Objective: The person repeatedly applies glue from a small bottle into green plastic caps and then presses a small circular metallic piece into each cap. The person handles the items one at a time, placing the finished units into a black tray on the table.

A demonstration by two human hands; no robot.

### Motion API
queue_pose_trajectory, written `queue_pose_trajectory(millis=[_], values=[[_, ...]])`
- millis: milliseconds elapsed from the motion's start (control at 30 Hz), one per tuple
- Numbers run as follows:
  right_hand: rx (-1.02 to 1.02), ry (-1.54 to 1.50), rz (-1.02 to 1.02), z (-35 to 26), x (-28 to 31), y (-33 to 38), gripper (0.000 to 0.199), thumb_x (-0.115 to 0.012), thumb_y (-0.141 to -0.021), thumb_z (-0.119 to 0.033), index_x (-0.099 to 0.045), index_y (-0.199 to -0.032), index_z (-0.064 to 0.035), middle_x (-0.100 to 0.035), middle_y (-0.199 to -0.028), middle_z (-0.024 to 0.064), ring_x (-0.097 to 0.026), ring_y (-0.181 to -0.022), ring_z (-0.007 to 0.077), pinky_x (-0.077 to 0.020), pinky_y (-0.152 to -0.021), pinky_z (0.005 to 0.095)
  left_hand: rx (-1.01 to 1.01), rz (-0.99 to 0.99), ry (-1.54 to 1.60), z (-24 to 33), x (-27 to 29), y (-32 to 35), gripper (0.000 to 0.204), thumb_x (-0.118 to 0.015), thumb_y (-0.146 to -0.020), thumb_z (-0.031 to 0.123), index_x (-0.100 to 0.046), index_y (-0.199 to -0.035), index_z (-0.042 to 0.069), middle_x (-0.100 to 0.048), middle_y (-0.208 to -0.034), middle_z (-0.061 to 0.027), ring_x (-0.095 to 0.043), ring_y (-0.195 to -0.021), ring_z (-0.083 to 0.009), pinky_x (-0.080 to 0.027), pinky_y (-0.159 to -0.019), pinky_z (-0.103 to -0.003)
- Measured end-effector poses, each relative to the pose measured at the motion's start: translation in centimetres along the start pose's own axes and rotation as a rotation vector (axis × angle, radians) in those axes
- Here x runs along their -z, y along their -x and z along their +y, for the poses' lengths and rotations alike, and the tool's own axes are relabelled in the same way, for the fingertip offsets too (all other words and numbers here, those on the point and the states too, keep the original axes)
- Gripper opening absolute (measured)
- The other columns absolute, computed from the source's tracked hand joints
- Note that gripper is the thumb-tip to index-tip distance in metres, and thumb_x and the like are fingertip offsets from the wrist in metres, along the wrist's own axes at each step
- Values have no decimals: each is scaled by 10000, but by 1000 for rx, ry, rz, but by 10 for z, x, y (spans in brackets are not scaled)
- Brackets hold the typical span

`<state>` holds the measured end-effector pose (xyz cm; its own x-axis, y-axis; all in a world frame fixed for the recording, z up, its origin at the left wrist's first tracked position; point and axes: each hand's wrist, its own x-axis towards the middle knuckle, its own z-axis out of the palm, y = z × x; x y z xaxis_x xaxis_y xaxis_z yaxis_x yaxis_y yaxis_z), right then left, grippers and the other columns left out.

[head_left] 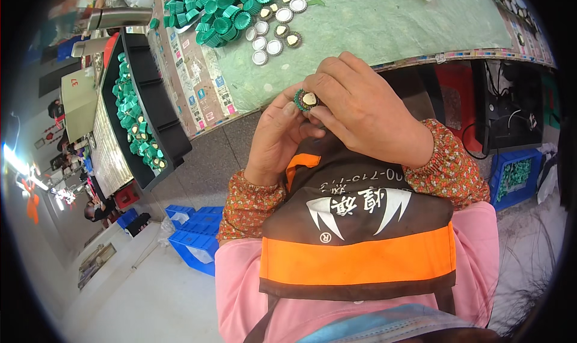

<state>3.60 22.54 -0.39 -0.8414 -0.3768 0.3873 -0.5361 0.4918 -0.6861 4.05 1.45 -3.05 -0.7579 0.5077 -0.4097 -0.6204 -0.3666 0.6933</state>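
A small green fluted cap (299, 100) with a dark, cream-topped round piece (309, 98) is pinched between the fingertips of both hands, just off the table's near edge. My left hand (275, 133) grips it from the left with thumb and fingers. From the other side, my right hand (363, 106) closes on it with bent fingers, which hide part of it. Beyond them on the table lies a heap of green fluted caps (222, 24). Beside the heap are several white-faced discs (259, 57) and dark round pieces with cream tops (293, 39).
A pale green sheet (372, 24) covers much of the table. At left, a black tray (157, 84) holds green caps, some with cream-topped pieces. Blue crates (198, 235) stand on the floor at left, and another blue crate (514, 178) with green pieces at right.
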Motion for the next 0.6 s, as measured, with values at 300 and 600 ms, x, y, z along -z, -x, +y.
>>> queue_pose_trajectory(millis=[300, 600], values=[[-12, -2, 0, 0, 0, 2, 380, -723, -759, -17, -591, -1116, -10, -555, -1000, 141, -543, -927, 336, -474, -842, 413, -9, -8, -9, -2, 0, 0, 494, -566, -1030, 257, -454, -1436, -1, -633, -1192, -67, -653, -1047, -160, -612, -820, -325], [5, 0, 15, -2, 0, 4, 396, -729, -749, -21, -592, -1121, -10, -545, -995, 136, -537, -925, 330, -476, -831, 405, -17, 6, -14, -6, 0, 0, 488, -554, -1037, 255, -443, -1442, 8, -629, -1223, -85, -664, -1062, -186, -614, -829, -336]])
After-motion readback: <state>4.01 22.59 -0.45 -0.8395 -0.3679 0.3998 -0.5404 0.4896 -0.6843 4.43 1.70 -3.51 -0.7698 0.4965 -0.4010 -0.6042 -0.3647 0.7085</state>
